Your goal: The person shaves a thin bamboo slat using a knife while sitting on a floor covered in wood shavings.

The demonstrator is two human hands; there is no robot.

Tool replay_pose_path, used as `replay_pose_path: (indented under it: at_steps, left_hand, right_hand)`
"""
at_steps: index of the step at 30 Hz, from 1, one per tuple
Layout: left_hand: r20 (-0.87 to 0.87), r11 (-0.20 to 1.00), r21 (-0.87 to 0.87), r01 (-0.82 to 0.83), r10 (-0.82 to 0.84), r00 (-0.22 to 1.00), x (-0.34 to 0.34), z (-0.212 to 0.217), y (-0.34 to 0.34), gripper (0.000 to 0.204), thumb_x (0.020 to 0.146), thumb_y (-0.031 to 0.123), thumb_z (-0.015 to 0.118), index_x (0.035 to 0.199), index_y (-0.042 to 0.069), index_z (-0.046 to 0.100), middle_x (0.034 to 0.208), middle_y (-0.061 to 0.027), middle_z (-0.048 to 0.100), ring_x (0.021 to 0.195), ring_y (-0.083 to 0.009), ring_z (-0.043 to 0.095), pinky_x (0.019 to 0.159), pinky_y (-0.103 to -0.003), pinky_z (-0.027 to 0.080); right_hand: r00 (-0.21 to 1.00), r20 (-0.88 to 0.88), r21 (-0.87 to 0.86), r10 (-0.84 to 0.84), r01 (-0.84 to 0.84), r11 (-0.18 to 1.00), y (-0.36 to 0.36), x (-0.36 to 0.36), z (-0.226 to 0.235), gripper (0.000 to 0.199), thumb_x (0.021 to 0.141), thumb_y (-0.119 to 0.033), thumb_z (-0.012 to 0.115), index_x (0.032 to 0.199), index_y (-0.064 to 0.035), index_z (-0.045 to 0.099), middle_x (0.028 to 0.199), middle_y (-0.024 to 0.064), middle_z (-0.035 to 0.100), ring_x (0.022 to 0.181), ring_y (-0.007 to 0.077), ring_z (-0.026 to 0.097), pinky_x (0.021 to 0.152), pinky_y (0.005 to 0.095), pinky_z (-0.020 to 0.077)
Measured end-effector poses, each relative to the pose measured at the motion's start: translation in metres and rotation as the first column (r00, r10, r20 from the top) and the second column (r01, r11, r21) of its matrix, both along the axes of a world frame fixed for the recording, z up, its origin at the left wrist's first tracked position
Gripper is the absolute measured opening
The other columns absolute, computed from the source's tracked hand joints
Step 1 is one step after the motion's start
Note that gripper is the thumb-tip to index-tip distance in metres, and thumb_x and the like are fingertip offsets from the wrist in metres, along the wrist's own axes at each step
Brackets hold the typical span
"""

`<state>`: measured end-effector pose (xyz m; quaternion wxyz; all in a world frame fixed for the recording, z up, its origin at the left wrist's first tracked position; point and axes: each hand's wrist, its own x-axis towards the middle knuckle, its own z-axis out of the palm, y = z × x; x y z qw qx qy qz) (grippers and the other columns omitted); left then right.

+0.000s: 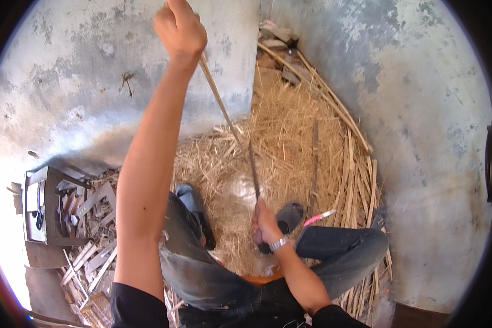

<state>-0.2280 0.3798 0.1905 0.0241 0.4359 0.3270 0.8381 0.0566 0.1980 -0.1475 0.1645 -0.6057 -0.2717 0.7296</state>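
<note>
Holding the bamboo strip (217,97) steady in the closed left hand (180,31), the right hand (267,223) gripping the long knife (253,168), should keep cuts even

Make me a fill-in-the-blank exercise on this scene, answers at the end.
1. Of the left hand and the right hand, the one nearer the top of the picture is the ____ one.
2. The dark-bladed tool, lower in the picture than the pale strip, is gripped by the ____ hand.
3. The slim object just beyond the right leg is white and ____.
4. The short sleeves are ____ in colour.

Missing words: left; right; pink; black.
</note>
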Motion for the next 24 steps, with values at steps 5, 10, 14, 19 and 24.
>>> replay_pose_path:
  at_steps: [5,10,14,19,24]
  left_hand:
    - [0.020,0.999,-0.042,-0.007,0.008,1.000,-0.007,-0.001,-0.008,0.064,0.108,0.053,0.044,0.063,0.012,0.025,0.060,0.0040,0.023,0.052,-0.0097,0.020,0.048,-0.031,0.016]
    - [0.014,1.000,-0.003,-0.005,0.005,1.000,0.000,0.003,-0.003,0.063,0.108,0.053,0.043,0.063,0.012,0.024,0.060,0.0038,0.023,0.052,-0.0097,0.019,0.047,-0.030,0.017]
    - [0.051,0.999,-0.034,0.021,-0.019,0.999,0.001,-0.008,-0.007,0.063,0.108,0.052,0.043,0.063,0.012,0.026,0.059,0.0040,0.024,0.051,-0.0090,0.020,0.046,-0.030,0.019]
    - [0.049,0.999,-0.046,-0.008,0.010,0.999,-0.011,-0.004,-0.015,0.062,0.108,0.051,0.044,0.062,0.011,0.030,0.057,0.0040,0.026,0.050,-0.0087,0.021,0.045,-0.029,0.020]
    - [0.065,1.000,-0.022,0.017,-0.015,0.998,-0.024,0.034,-0.027,0.065,0.108,0.054,0.041,0.062,0.008,0.042,0.052,-0.0007,0.038,0.046,-0.0116,0.035,0.044,-0.036,0.026]
  right_hand:
    - [0.966,-0.254,0.511,-0.049,0.177,0.841,0.008,-0.016,0.069,0.057,0.106,-0.060,0.043,0.081,-0.0088,0.050,0.056,0.0020,0.046,0.041,0.0160,0.046,0.038,0.0324,0.0385]
    - [0.982,0.188,0.758,-0.018,-0.133,0.639,-0.020,-0.015,-0.062,0.064,0.107,-0.058,0.041,0.069,-0.0075,0.049,0.053,0.0026,0.045,0.040,0.0173,0.046,0.038,0.0336,0.0391]
    - [0.973,0.227,0.133,0.038,-0.069,0.989,-0.019,0.014,-0.085,0.064,0.101,-0.065,0.049,0.064,-0.0129,0.046,0.052,0.0013,0.043,0.039,0.0168,0.044,0.037,0.0340,0.0381]
    - [0.997,0.073,0.219,-0.008,-0.009,0.976,0.003,-0.007,-0.006,0.062,0.104,-0.058,0.049,0.065,-0.0092,0.047,0.052,0.0013,0.045,0.040,0.0140,0.046,0.039,0.0316,0.0369]
    - [0.974,-0.227,0.581,0.010,0.128,0.804,0.006,-0.012,0.061,0.052,0.109,-0.046,0.046,0.074,-0.0086,0.048,0.056,-0.0004,0.045,0.043,0.0085,0.046,0.038,0.0260,0.0335]
